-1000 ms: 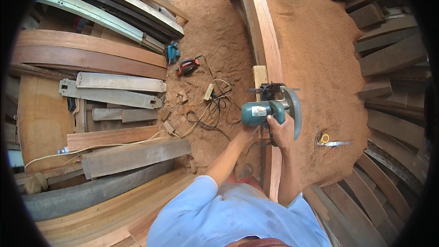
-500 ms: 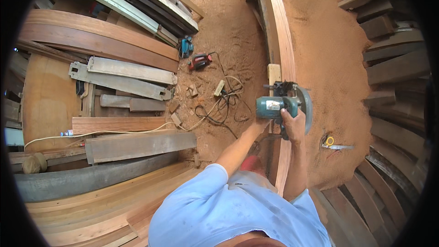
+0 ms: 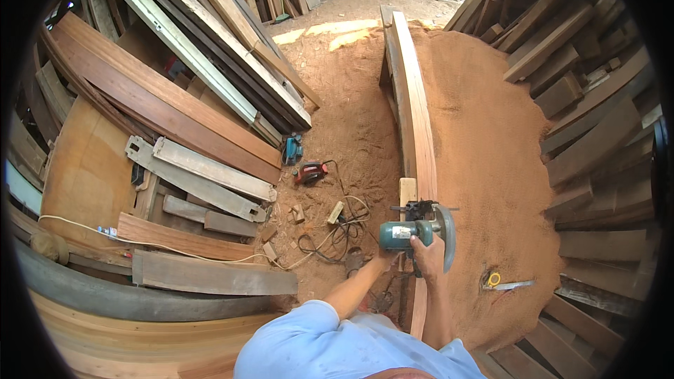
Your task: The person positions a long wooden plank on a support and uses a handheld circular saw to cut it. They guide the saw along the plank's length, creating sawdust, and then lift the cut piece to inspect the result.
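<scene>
Green saw (image 3: 401, 234) atop pale plank (image 3: 420, 119), right grip (image 3: 430, 253) around handle (image 3: 424, 228), left grip (image 3: 384, 261) unclear.

Left arm (image 3: 354, 290) forward; right fingers (image 3: 425, 257) curled

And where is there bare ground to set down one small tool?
Widest: the brown sawdust between the long pale wooden beam and the stacked brown boards at right, beyond the round yellow object. Smaller: between that beam and the red power tool. Crowded: left of the green circular saw, with tangled cables and small wood blocks.
</scene>
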The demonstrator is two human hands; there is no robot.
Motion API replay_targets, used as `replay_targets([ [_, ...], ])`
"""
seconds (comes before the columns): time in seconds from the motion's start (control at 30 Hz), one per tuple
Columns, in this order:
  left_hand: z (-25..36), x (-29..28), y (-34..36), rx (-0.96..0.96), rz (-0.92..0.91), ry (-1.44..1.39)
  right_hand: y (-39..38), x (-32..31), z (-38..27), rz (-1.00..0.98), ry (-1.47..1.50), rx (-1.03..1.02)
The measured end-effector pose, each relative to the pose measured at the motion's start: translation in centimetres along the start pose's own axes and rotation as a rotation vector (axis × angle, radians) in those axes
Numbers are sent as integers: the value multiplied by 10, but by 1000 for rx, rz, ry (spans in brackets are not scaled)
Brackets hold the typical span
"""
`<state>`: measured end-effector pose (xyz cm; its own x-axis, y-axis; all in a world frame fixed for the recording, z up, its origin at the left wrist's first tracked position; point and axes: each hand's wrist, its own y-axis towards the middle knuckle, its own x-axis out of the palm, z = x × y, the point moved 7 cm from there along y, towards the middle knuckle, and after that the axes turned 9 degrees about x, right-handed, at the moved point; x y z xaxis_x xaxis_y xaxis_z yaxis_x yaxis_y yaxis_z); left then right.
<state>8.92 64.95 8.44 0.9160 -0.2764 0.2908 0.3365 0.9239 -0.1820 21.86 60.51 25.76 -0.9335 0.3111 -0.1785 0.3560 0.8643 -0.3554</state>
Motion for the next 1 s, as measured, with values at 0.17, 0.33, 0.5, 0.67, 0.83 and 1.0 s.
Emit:
replay_targets([
  [0.17, -8, -5, -2, -8, 7, -41, -3, 3, -7, 18, -2, 36],
  [0.33, -16, -4, -4, -33, -8, -62, -2, -3, -13, 18, -8, 100],
  [0.5, -25, -13, -14, -49, 10, -48, -2, 1, -23, 2, 26, 118],
  [0.67, -20, -16, -13, -33, 18, -38, 4, 2, -19, -3, -16, 95],
  [0.83, -14, -15, -9, -32, 35, -43, 7, 6, -29, -10, 53, 124],
  [1.0, -20, -16, -6, -68, 3, -93, 14, 5, -22, -7, 7, 139],
])
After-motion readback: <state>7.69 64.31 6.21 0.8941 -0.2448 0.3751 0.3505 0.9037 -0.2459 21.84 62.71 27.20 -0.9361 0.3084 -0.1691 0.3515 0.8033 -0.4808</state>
